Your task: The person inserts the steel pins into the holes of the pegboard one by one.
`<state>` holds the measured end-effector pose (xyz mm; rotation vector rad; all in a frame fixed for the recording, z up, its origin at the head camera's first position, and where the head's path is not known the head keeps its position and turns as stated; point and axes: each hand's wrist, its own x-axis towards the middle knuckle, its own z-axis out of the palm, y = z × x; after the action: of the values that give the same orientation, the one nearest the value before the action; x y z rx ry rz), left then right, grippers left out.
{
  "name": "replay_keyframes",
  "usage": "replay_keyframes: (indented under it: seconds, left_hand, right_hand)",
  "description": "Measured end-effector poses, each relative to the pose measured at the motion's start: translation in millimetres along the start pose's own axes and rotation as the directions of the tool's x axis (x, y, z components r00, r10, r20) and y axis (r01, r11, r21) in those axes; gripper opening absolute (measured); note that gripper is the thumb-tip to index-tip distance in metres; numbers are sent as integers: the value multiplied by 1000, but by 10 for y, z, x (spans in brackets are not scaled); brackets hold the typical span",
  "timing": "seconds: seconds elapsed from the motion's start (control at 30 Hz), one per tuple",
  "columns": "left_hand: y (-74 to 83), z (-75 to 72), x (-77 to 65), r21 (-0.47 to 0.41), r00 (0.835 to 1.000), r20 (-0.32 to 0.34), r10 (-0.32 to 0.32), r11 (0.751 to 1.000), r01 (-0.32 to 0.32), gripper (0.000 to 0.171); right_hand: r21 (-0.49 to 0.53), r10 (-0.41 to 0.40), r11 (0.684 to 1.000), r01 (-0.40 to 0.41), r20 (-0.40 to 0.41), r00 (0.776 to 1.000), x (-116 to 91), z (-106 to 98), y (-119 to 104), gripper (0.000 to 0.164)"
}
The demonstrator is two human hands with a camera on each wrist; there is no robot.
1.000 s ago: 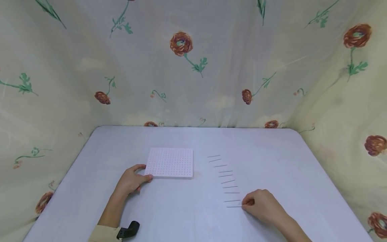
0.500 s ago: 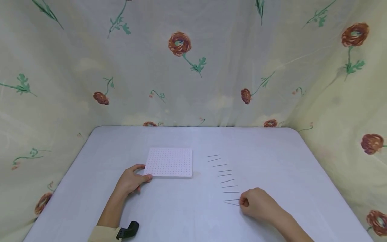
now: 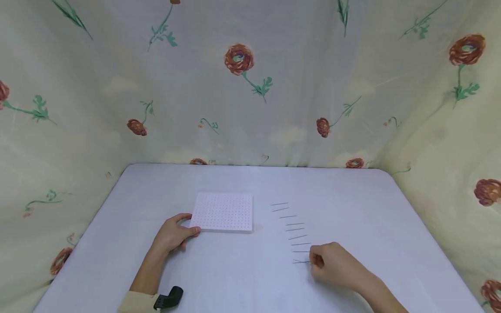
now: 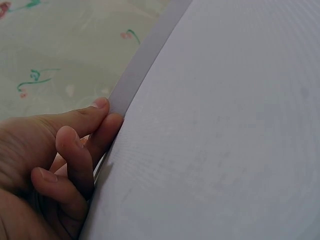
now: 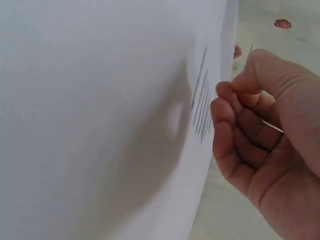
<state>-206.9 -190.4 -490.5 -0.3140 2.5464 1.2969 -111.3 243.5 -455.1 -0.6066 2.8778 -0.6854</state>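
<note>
A white board [image 3: 222, 213] dotted with rows of small holes lies flat left of the middle in the head view. My left hand [image 3: 171, 234] holds its near left corner, thumb at the front edge and a finger at the left side. On the right, my right hand [image 3: 335, 266] pinches a thin dark pin between thumb and fingertips. The tip of this pin [image 5: 251, 47] shows above the thumb in the right wrist view. Several similar loose pins [image 3: 295, 224] lie in a slanting column between the board and this hand. The held pin overlaps the nearest one in the head view.
The table [image 3: 235, 278] has a white cover and rounded far corners. A flower-printed curtain [image 3: 289, 91] hangs behind it and along both sides. A black band with a dark device [image 3: 170, 298] sits by the left sleeve.
My right hand has lifted the nearest pin from the table and moved slightly left and up with it. The left hand keeps its place at the board. The head view has shifted slightly.
</note>
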Motion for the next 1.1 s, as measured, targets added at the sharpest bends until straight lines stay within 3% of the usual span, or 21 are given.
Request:
replay_keyframes:
  seconds: [0.2,0.4,0.67,0.83,1.1]
  left_hand:
    - [-36,-9,12,0,1000,6,-2,1000,2,70]
    - [-25,-2,0,-9,1000,13,-10,1000,10,70]
    - [-6,9,8,-18,1000,19,2,1000,-2,69]
    - [9,10,2,-24,1000,19,-12,1000,13,69]
    - [15,17,4,-24,1000,17,-20,1000,20,68]
  right_hand:
    - [111,76,992,-65,-92,993,34,-57,-51,24]
    - [196,197,967,-162,-172,965,81,-101,-97,19]
    - [327,244,931,-163,-224,944,205,-73,-86,10]
    - [416,251,897,-151,-197,948,271,-60,-89,6]
    - [556,264,812,-176,-81,961,367,-76,-84,25]
